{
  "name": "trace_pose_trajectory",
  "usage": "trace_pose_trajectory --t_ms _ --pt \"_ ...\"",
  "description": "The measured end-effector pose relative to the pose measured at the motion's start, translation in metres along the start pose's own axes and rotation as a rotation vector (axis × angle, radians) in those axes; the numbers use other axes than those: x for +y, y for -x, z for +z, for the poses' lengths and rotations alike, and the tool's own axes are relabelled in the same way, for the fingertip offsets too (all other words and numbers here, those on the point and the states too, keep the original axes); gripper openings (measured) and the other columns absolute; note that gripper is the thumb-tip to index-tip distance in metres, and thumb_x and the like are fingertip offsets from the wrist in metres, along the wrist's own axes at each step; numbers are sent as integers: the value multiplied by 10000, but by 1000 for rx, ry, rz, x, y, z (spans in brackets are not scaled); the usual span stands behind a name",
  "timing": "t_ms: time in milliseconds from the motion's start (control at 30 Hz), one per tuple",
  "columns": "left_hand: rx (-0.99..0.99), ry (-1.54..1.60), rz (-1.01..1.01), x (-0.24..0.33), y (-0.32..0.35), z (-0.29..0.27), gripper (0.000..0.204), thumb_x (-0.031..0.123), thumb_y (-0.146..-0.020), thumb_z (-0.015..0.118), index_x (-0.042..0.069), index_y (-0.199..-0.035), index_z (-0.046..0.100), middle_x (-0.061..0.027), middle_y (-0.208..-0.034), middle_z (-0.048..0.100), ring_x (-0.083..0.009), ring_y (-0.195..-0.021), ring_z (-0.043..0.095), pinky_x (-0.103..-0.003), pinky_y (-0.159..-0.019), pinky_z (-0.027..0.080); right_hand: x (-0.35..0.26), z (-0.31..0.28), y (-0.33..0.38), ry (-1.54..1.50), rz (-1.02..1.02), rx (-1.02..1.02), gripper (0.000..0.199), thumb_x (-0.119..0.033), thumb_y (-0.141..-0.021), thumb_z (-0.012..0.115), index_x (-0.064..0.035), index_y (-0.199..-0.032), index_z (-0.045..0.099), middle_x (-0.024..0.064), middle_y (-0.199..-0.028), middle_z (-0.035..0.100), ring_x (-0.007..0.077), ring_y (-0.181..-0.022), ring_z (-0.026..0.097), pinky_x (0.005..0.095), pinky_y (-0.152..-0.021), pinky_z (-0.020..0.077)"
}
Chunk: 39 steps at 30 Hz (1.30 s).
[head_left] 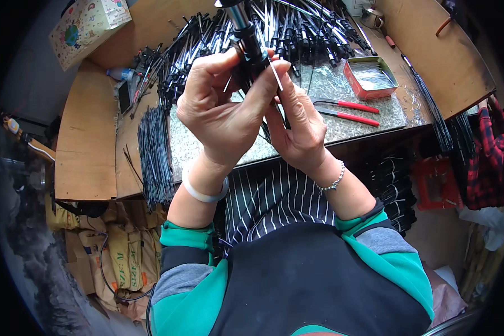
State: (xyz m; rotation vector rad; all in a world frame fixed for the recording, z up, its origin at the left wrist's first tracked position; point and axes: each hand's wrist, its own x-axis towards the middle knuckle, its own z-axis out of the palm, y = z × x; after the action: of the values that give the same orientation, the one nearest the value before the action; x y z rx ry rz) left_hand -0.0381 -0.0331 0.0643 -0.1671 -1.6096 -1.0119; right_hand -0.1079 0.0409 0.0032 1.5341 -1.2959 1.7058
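Our left hand [218, 109] clenched around black umbrella shaft [246, 39], our right hand [299, 126] pinching thin metal wire [275, 74] beside it, red pliers [347, 110] on stone slab [341, 84].

A wooden table [84, 151] wrapped around the seat, its middle topped by a speckled stone slab [336, 87]. Below it — yellowish sacks [120, 252] lay on the floor, and a red plaid garment [487, 151] hung at the right.
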Motion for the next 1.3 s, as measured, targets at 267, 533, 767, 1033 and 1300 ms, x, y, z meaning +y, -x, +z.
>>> trace_pose_trajectory --t_ms 267,533,767,1033,1300 --pt "38 -132 36 4 2 4 324 -55 -732 683 -54 -980 474 -118 -843 632 -163 -736 645 -217 -653 523 -3 1 0 -36 18 48 480 62 -772 585 77 -1230 442 243 -1080 569 305 -931 613 332 -766 498" --pt "55 -73 316 51 0 -2 559 58 -825 557 -20 -1303 277 -199 -1347 328 -269 -1249 357 -358 -1034 316 12 -17 3 -862 574 -44 480 -33 -858 552 11 -1302 373 155 -967 614 208 -839 625 335 -791 512" --pt "-106 -4 20 11 -5 -25 950 37 -673 742 106 -1357 85 -161 -1203 439 -235 -1036 507 -335 -900 427 24 -26 -3 -1118 625 -223 482 -128 -852 579 0 -1282 404 158 -927 614 217 -843 622 335 -765 522" --pt "-373 408 -360 -2 -19 -29 518 -19 -707 706 -33 -1173 478 -134 -1044 581 -183 -916 595 -297 -818 487 13 -27 -7 -1013 618 -268 411 -197 -875 550 26 -1209 462 165 -907 613 215 -827 618 327 -744 519" --pt "-403 184 -213 -3 -20 -26 401 -45 -713 690 -62 -1088 547 -122 -992 599 -163 -884 596 -281 -791 485 -5 -16 10 -778 435 9 187 -77 -883 517 6 -1029 435 125 -975 581 156 -852 600 275 -771 484"
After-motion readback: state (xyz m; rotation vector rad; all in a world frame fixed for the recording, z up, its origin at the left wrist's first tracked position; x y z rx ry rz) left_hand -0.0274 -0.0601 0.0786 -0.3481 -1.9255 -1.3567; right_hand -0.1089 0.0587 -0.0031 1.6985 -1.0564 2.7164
